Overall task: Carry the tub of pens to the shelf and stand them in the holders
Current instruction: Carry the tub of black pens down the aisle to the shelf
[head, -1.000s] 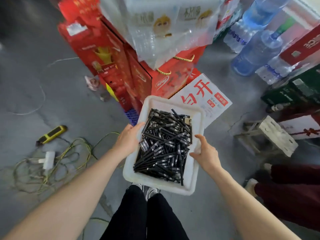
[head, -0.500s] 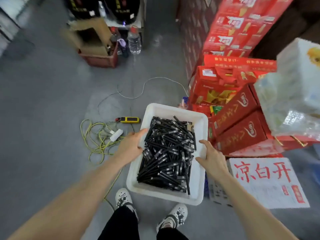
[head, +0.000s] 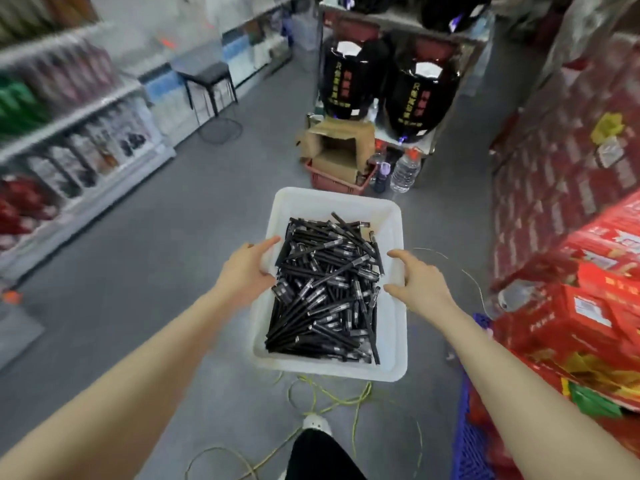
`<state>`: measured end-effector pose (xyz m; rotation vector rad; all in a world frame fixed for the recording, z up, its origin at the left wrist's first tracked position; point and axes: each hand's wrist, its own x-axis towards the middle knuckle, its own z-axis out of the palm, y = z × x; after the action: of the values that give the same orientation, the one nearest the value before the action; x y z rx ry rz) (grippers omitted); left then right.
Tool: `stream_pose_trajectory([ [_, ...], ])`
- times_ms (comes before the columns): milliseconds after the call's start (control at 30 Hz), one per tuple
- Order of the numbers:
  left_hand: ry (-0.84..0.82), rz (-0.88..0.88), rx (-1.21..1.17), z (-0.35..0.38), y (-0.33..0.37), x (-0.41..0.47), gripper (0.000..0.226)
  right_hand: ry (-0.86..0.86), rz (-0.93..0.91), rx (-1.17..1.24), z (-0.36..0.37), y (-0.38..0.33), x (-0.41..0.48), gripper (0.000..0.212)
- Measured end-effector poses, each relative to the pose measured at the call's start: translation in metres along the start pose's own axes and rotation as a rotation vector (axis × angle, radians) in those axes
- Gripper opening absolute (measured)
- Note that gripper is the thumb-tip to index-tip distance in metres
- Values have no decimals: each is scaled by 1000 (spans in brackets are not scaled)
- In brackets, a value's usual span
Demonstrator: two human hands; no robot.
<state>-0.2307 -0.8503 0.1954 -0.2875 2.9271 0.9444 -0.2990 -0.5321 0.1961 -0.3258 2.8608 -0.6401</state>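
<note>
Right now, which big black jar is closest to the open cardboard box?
The left black jar, just behind the cardboard box; the right black jar sits by the clear water bottle.

white rectangular tub [head: 393,327] held level above grey floor, piled with loose black pens [head: 325,289] lying jumbled flat.

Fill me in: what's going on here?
A person holds a white tub of loose black pens above a shop floor, left hand gripping its left rim and right hand its right rim. The pens lie heaped in the tub, and no holders are in view. Blurred shelves run along the left, red cartons are stacked on the right, and a yellow cable lies by the feet.
</note>
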Motion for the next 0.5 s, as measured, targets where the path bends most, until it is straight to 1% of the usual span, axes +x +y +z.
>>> stream_pose_trajectory([
  [100, 66, -29, -19, -35, -29, 43, 78, 8, -104, 15, -7, -46, 68, 60],
  [267, 162, -80, -28, -83, -67, 131, 74, 0, -199, 53, -7, -104, 186, 57],
  [500, 203, -142, 9, -152, -115, 286, 71, -52, -293, 71, -8, -178, 370, 56],
])
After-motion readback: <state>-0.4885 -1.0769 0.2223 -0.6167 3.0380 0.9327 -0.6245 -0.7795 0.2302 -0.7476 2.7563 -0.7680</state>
